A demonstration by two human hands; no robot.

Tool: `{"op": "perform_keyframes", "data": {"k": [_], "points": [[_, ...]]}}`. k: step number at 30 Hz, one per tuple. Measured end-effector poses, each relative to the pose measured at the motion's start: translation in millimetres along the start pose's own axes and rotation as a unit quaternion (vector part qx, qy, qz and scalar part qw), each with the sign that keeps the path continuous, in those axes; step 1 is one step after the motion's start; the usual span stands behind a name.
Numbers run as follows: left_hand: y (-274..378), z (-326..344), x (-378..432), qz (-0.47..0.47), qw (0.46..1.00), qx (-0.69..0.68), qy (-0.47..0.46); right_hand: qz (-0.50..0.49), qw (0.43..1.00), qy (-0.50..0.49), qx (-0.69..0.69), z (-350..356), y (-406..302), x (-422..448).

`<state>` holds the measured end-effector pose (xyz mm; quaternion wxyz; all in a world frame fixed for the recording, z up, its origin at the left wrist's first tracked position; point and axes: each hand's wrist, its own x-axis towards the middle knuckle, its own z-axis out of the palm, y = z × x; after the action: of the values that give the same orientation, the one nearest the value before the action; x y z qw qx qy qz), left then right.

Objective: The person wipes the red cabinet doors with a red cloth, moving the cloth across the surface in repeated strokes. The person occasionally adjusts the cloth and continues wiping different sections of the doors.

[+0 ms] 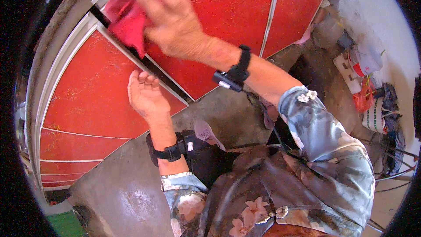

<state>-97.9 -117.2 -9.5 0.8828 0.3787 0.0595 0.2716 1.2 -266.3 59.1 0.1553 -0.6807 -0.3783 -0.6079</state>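
My right hand (pixel 177 23), blurred by motion, presses a crumpled red cloth (pixel 126 29) near the upper edge of a red cabinet door (pixel 227 23) with pale metal trim. The cloth hangs partly over a dark gap (pixel 167 79) between this door and a second red door panel (pixel 88 82) on the left. Close to that gap, my left hand (pixel 148 97) is raised with its palm turned up and fingers loosely curled, holding nothing. Whether it touches the door edge, I cannot tell. Both wrists wear black straps, the right one carrying a small black device (pixel 228 80).
A stone-like countertop edge (pixel 59 36) curves above the doors. My pinkish shoe (pixel 207 133) rests on the grey concrete floor (pixel 138 197). Along the right wall stand a translucent pail (pixel 370 61), a red plastic bag (pixel 363 95) and a woven white sack (pixel 374 118). A green mat (pixel 65 223) lies lower left.
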Motion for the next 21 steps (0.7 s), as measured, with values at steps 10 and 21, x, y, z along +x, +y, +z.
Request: {"op": "perform_keyframes", "data": {"k": [10,21], "points": [[5.5,-20.2,4.7,-0.056,0.998,0.004,-0.040,0.150,0.986,-0.004,-0.076,-51.4,56.2,-125.0],[13.9,-12.0,0.4,-0.063,0.997,-0.001,-0.048,0.503,0.847,0.160,-0.056,-37.1,68.2,-218.8]]}}
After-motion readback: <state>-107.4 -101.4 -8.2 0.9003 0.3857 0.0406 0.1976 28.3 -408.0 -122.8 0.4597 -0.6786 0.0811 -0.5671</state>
